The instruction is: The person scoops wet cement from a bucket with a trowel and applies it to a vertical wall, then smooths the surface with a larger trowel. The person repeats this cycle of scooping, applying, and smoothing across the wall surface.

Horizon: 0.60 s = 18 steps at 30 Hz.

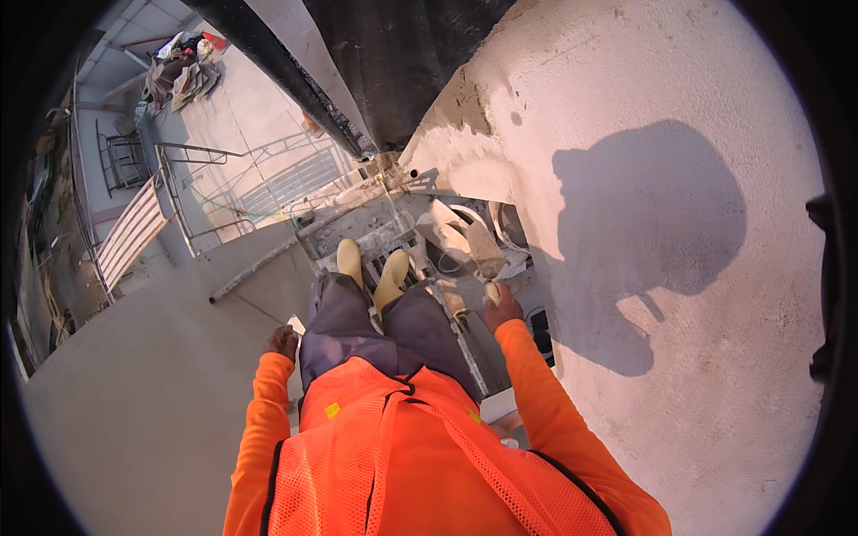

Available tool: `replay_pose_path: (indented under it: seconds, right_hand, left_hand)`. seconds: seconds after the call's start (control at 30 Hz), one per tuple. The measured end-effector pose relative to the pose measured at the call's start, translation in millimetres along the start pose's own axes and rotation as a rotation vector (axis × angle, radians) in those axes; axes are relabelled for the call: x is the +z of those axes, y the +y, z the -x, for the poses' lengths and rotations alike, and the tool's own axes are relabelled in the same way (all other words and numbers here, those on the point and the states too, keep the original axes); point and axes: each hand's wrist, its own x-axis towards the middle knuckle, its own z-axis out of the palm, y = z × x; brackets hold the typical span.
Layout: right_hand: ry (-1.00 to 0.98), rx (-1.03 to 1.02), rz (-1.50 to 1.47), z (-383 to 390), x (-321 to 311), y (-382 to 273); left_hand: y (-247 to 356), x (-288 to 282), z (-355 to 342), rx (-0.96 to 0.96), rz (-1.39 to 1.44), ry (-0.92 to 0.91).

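- Gripping a trowel point(485, 252) by its pale handle point(492, 294), the right hand point(503, 308) has its fingers wrapped around it in the head view.
- The left hand point(281, 341) hangs beside the trousers point(344, 323), with something pale point(296, 325) next to its fingers; whether they grasp it or are released, I cannot tell.
- The trowel is ahead of the right hand, to the right of the yellow boots point(391, 279), between them and the rough pale wall point(715, 402).
- A misstep seems the main danger: the footing point(464, 350) looks narrow and uneven, with clutter point(442, 234) close by. A loosened grasp could drop the trowel among it; a swing to the right could scrape the wall.
- The trowel's blade points away from the person; its long axis runs forward from the hand, leaning slightly left.
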Motion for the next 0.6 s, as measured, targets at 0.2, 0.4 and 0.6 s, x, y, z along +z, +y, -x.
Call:
replay_pose_path:
  seconds: [0.2,0.4,0.6]
  right_hand:
    - [0.075,-0.108,0.033,-21.2,-26.2,-28.1]
    - [0.202,-0.304,-0.014,-59.9,-51.1,-55.1]
    - [0.071,-0.178,0.154,-62.7,-35.2,-64.9]
  left_hand:
    - [0.7,32.5,-13.1,0.065,-0.083,0.044]
    - [-35.0,42.9,-9.8,-0.008,0.085,0.061]
    - [-85.6,37.0,14.9,-0.168,0.253,0.089]
